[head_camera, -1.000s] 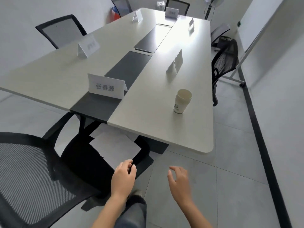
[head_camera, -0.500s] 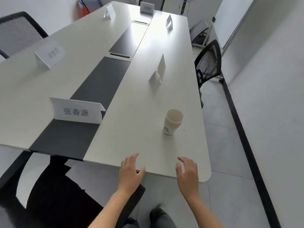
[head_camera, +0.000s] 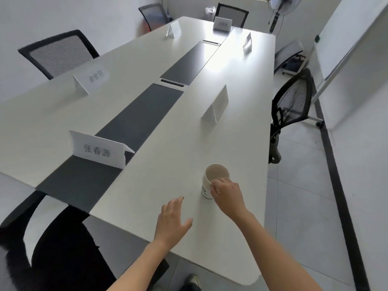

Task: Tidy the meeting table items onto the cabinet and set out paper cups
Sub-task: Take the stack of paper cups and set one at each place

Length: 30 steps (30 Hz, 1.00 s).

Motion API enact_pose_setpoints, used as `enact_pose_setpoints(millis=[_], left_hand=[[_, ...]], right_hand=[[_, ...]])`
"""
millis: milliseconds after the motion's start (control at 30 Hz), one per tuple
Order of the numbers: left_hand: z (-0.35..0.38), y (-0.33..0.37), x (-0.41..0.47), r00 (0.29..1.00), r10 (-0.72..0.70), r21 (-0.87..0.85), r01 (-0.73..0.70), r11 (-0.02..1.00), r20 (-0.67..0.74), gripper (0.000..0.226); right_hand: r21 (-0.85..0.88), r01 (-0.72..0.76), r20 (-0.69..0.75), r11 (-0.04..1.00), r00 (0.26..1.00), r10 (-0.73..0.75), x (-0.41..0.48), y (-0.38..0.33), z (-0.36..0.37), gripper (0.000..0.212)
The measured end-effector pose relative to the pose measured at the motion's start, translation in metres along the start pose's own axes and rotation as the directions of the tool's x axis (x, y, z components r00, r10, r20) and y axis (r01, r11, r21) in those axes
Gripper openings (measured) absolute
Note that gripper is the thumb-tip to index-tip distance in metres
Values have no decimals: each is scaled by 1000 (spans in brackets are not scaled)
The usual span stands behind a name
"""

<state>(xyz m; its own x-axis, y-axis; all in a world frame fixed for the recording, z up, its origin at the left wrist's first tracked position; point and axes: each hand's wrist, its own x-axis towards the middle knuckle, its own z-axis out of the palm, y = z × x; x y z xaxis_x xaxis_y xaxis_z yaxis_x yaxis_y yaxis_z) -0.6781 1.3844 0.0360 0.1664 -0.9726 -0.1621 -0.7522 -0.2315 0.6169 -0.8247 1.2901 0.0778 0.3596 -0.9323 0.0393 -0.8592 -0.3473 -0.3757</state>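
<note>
The left hand [head_camera: 173,221] hovers just above the near edge of the tabletop [head_camera: 168,177], fingers straight and spread, holding nothing. Just beyond it and to the right, the right hand [head_camera: 228,195] has its fingers curled round the near side of the paper cup [head_camera: 207,186], with the thumb on the wall below the rim. The cup stands upright near the tabletop's right edge, and what shows of its inside looks empty.

The hold sits high on a thin wall, so a hard squeeze could buckle the rim. A loose one could let the cup slip or tip toward the right edge and the floor. The cabinet is not in view, so the carry may be long.

There is one cup. There are six name cards: the nearest [head_camera: 98,149] on the dark centre strip, one left [head_camera: 92,80], one right [head_camera: 217,103] and three at the far end. Five chairs show plainly; the nearest [head_camera: 19,208] is at the left. A fan [head_camera: 282,6] stands farthest.
</note>
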Motion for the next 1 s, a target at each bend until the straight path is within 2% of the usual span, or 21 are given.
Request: enact_pose_setpoints(millis=[67,133,233,367,433,633,767,1000], left_hand=[[5,9,5,1000,-19,0,19,1000,-17,68],[7,16,9,999,-23,8,23,1000,-49,72],[6,23,10,993,16,11,-15,1000,-119,82],[-7,22,4,979,112,9,-112,994,-169,76],[-16,22,-1,974,148,1,-150,989,-172,73],[-38,-1,-20,966,113,7,-115,993,-233,77],[-48,-24,-36,955,11,-43,-25,999,-297,76],[-71,-60,-58,935,-72,-85,45,995,-348,78]], right_hand=[[63,-24,-20,998,999,25,0,7,2,23],[260,-105,16,960,994,104,-3,10,1,25],[641,-247,184,726,969,166,-10,8,-12,27],[762,-301,327,574,943,60,-21,-6,-23,21],[790,-320,382,523,924,-12,-22,-13,-24,26],[760,-332,465,559,878,-111,-15,-54,-18,15],[717,-278,492,640,852,-181,-13,-86,-4,25],[681,-225,504,697,835,-223,-1,-127,12,21]])
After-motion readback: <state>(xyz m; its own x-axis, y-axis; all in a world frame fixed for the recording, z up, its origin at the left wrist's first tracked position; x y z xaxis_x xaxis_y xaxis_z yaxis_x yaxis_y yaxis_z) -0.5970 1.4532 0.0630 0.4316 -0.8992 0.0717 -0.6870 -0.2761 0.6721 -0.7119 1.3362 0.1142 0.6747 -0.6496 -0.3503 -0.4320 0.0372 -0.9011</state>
